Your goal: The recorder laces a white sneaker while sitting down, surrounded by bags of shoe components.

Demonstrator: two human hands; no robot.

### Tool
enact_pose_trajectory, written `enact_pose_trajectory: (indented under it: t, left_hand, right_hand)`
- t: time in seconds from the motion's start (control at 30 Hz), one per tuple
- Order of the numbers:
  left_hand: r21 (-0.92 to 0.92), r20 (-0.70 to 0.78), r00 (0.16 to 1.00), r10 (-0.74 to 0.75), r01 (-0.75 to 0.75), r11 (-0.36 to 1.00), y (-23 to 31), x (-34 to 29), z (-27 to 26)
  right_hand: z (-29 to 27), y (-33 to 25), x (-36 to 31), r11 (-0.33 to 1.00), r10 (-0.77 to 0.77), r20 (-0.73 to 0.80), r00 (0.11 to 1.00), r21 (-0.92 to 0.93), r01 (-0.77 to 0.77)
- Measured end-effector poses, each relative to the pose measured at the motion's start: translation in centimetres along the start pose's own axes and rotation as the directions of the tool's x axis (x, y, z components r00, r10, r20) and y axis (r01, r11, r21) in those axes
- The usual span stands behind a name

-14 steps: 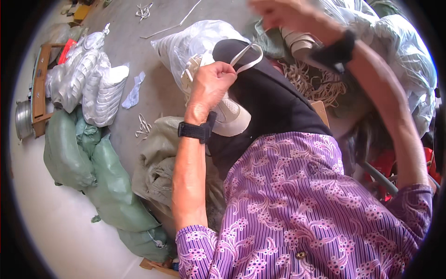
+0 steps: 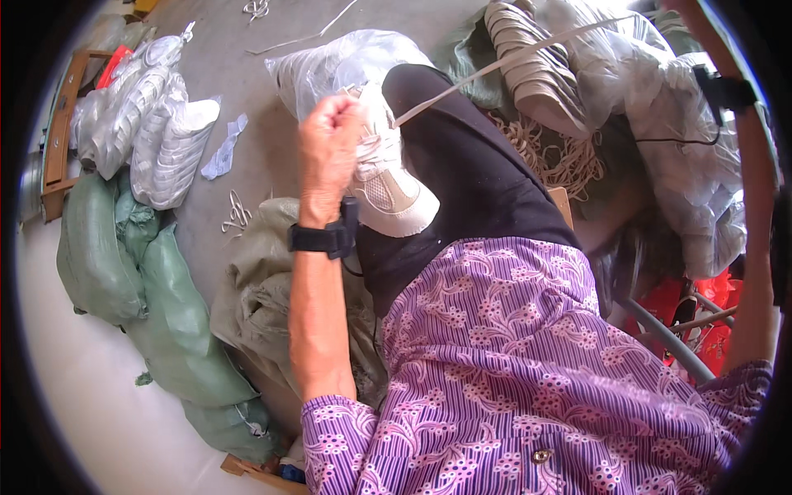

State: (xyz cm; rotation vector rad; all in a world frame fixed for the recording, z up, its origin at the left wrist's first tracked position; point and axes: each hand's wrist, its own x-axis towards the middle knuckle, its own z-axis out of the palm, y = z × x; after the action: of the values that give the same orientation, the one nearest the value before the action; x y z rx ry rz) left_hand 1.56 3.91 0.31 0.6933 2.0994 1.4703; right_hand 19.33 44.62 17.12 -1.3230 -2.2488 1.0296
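Observation:
A white shoe [image 2: 388, 194] rests on my lap, against my black trousers [image 2: 470, 173]. My left hand [image 2: 328, 144] is clenched over the shoe's upper at the lacing and wears a black wrist strap. A flat white lace [image 2: 511, 59] stretches taut from the shoe up to the top right. My right arm [image 2: 747, 214] is raised along the right edge with a black strap on its wrist. Only a sliver of my right hand [image 2: 678, 5] shows at the top edge, where the lace ends.
Green sacks [image 2: 157, 322] and clear bags of white parts [image 2: 157, 132] lie on the grey floor to the left by a wooden frame [image 2: 58, 140]. Stacked beige soles [image 2: 536, 74], tangled cords [image 2: 561, 157] and plastic bags [image 2: 685, 157] fill the upper right. A red crate [image 2: 701, 305] stands at the right.
My right hand has risen up and to the right, drawing the looped lace out straight and taut. My left hand has closed into a fist on the shoe.

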Motion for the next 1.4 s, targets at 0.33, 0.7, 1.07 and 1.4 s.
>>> enact_pose_trajectory:
  t: [0.33,0.7,1.07,1.4]
  left_hand:
    - [0.152,-0.024,0.993,0.114,-0.109,0.982,-0.4,-2.6,-2.0]
    - [0.115,-0.173,0.972,0.158,-0.139,0.984,-2.0,-2.0,-2.5]
    - [-0.056,-0.183,0.981,0.062,-0.073,0.996,-3.7,-1.6,-2.6]
    - [-0.009,-0.228,0.962,0.153,-0.160,0.987,-3.9,-3.5,-3.3]
  right_hand:
    - [24.9,1.3,-12.8,0.682,-0.717,0.433,0.547,0.272,0.679]
    - [27.7,-0.5,-15.4,0.461,-0.825,0.437,0.359,0.152,0.874]
    - [29.0,-3.3,-17.0,0.462,-0.677,0.634,0.374,-0.030,0.887]
    - [28.9,-2.9,-15.8,0.420,-0.848,0.346,0.402,-0.025,0.907]
